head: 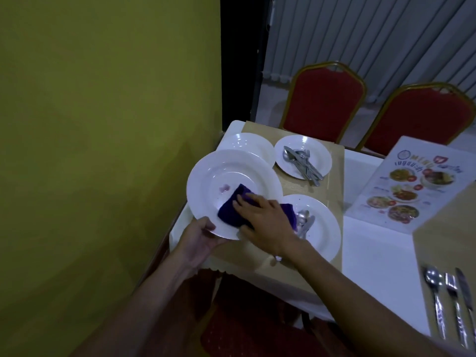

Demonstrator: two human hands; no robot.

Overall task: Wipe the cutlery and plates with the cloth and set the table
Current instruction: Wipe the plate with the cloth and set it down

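My left hand (199, 239) grips the near rim of a large white plate (226, 173), holding it tilted above the table's left corner. A small pinkish smear marks the plate's well. My right hand (262, 217) presses a folded purple cloth (233, 207) flat onto the plate's lower part. Under my right wrist a second white plate (324, 228) lies on the table with a spoon and other cutlery (305, 222) on it. Farther back, a smaller plate (302, 155) carries several pieces of cutlery (304, 163), and another white plate (248, 144) sits partly hidden behind the held one.
A beige runner (334, 161) covers the white tablecloth (376, 266). A printed menu card (412, 184) stands at the right. A spoon, fork and knife (449, 302) lie side by side at the right edge. Red chairs (324, 104) stand behind the table, one below me; a yellow wall is at left.
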